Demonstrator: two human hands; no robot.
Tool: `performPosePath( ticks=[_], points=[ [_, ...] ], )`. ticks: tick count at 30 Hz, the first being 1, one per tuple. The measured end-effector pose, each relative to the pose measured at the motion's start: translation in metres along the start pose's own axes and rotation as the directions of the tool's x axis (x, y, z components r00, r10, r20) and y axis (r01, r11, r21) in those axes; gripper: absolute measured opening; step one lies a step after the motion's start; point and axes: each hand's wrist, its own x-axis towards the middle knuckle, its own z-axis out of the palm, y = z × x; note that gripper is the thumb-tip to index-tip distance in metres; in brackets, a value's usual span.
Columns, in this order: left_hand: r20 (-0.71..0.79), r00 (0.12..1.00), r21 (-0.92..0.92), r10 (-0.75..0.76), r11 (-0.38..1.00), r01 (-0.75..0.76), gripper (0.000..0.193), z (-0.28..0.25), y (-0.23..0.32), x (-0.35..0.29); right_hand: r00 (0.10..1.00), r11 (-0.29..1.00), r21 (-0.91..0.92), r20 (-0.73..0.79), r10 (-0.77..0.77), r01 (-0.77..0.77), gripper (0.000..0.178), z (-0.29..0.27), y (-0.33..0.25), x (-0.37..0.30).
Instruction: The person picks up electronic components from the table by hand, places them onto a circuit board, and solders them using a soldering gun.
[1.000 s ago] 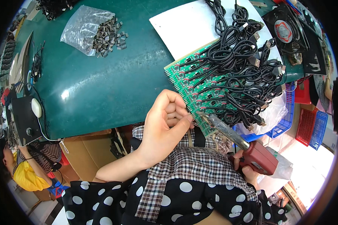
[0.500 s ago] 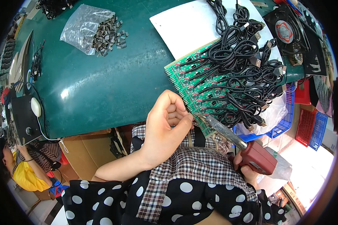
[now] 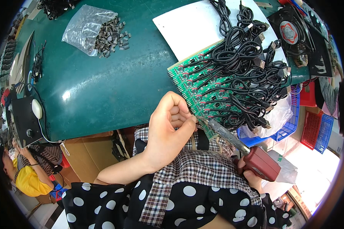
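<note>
A green circuit board panel (image 3: 195, 82) carries rows of pins on its left edge, with bundled black USB cables (image 3: 240, 84) fanning out to the right. My left hand (image 3: 172, 126) is closed in a pinch at the panel's lower left edge; whatever sits between thumb and forefinger is too hidden to name. My right hand (image 3: 252, 178), partly covered by the tool, grips the red-brown handle of a soldering iron (image 3: 233, 138). Its metal barrel slants up and left, and the tip meets the board's edge right beside my left fingertips.
Under the panel lies a white board (image 3: 176, 26) on the green table (image 3: 103, 95). A clear bag (image 3: 84, 28) spills small black pin connectors (image 3: 112, 38) at the back left. A fan (image 3: 292, 32) stands back right, above a blue basket (image 3: 288, 128). Another person (image 3: 32, 177) works at far left.
The iron's handle has shifted slightly left and down, its tip staying near the same spot. My left hand holds its place. At far left, the other person's arm has moved slightly.
</note>
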Motion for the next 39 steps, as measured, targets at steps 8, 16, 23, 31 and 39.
performPosePath(
  ticks=[8, 16, 23, 31, 39],
  points=[
    [0.013, 1.000, 0.034, -0.011, 0.999, 0.011, 0.020, 0.000, 0.003, 0.000, 0.989, 0.999, -0.042, -0.150, -0.016, 0.010, 0.042, -0.001, 0.017, -0.014],
    [0.094, 0.995, 0.262, -0.013, 0.965, -0.012, 0.024, -0.018, 0.020, 0.005, 0.997, 0.959, -0.278, -0.065, 0.030, -0.047, 0.039, -0.003, 0.008, -0.012],
    [-0.098, 0.792, 0.946, 0.602, 0.304, -0.114, 0.027, -0.093, 0.060, 0.061, 0.995, 0.906, 0.423, -0.099, 0.015, 0.028, 0.059, 0.018, 0.003, -0.002],
    [-0.037, 0.859, 0.954, 0.510, 0.275, -0.122, 0.018, -0.109, 0.067, 0.087, 0.996, 0.937, 0.346, -0.065, 0.060, -0.034, 0.057, 0.019, -0.011, 0.000],
    [0.198, 0.821, 0.943, 0.536, 0.125, -0.309, 0.010, -0.110, 0.068, 0.078, 0.992, 0.909, 0.413, -0.129, -0.007, 0.060, 0.059, 0.023, -0.010, 0.004]
  ],
)
